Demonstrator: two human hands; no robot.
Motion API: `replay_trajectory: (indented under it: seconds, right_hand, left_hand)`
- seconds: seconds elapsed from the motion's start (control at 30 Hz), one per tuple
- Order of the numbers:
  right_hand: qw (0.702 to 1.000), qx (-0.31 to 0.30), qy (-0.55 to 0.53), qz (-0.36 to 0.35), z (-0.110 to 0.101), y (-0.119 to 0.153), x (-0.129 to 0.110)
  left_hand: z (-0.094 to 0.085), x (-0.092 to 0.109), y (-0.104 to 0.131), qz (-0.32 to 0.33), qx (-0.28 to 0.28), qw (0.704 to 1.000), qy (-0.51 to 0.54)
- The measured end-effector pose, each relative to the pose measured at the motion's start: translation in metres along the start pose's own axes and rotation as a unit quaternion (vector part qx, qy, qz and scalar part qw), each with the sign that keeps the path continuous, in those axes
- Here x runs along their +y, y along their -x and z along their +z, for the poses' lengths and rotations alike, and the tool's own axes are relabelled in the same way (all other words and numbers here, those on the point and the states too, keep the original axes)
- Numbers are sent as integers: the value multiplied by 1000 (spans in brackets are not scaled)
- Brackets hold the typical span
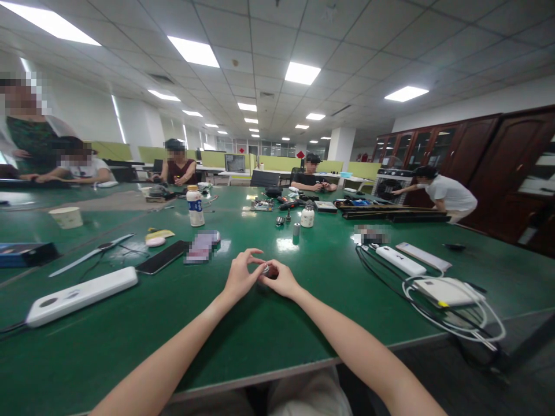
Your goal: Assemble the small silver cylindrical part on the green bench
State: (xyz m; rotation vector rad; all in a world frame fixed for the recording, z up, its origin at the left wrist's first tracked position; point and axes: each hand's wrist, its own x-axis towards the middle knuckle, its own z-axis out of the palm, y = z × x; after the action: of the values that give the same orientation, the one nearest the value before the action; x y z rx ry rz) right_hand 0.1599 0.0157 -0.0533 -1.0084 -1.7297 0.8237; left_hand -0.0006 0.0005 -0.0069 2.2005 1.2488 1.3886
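Observation:
My left hand [241,274] and my right hand [281,279] meet above the green table [208,329]. Between the fingertips sits a small round part [273,271], dark reddish-brown with a silvery bit on its left side; its kind is too small to tell. The right thumb and forefinger curl around this part. On the left, the thumb presses close to the silvery bit while the forefinger arches above it, apart from the thumb. Beyond the hands stand a small metal cylinder [296,233] and a white squat bottle [307,216].
Left lie a power strip [82,297], a black phone [163,257] and another phone [202,247]; a drink bottle [195,207] stands behind. Right are a second strip [399,261] and coiled white cables [494,312]. Tools and parts [292,203] lie farther back. Several people work around.

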Motion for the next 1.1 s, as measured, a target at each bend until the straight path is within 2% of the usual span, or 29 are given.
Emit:
replay_trajectory:
  seconds: [0.23, 0.47, 0.67, 0.93, 1.1]
  right_hand:
    - [1000, -2, 11, -3, 0, -1, 3]
    - [1000, -2, 10, 0, -1, -1, 1]
    - [1000, -8, 15, 1, -2, -1, 2]
    - [1000, -5, 23, 0, -1, -1, 4]
    - [1000, -8, 15, -1, -2, -2, 5]
  left_hand:
    - [2, 1, 2, -4, -7, 1000, 12]
    - [1, -1, 0, -14, 18, 1000, -17]
    - [1, 0, 0, -30, -11, 998, 49]
    - [2, -2, -1, -29, 8, 1000, 4]
    - [2, -1, -1, -30, -5, 999, 29]
